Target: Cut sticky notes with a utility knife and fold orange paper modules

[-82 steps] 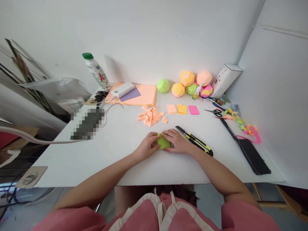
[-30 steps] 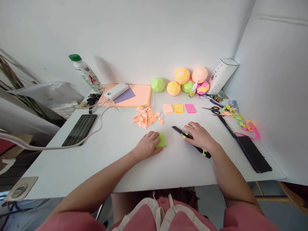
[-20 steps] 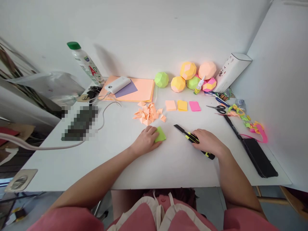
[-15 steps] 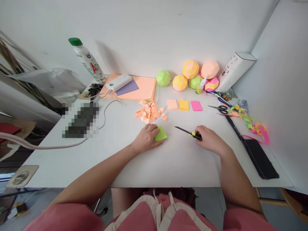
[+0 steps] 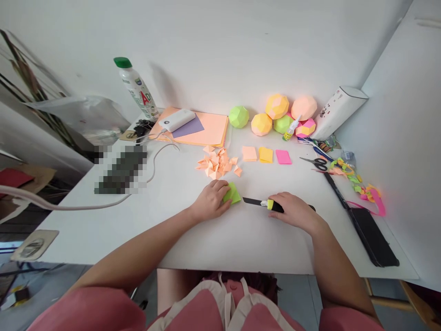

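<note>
My left hand (image 5: 211,201) is closed on a green paper square (image 5: 233,193), which lies on the white table (image 5: 138,232). In my right hand (image 5: 291,209) is a black and yellow utility knife (image 5: 274,206), its dark blade pointing left with the tip just short of the green square. Behind my left hand lies a loose pile of folded peach paper pieces (image 5: 215,163). To the right of that pile sit a peach square stack (image 5: 249,154), an orange one (image 5: 265,155) and a pink one (image 5: 283,157).
Several paper balls (image 5: 277,106) and a glue bottle (image 5: 290,130) stand by the wall. Scissors (image 5: 319,163), paper scraps and a black case (image 5: 374,236) lie at the right. A power bank (image 5: 177,120) rests on paper sheets; its cable crosses the left side near a bottle (image 5: 139,92).
The knife has turned more level and its blade has moved left, nearer the green square. My right hand has shifted left along with it. The whole view has tilted slightly.
</note>
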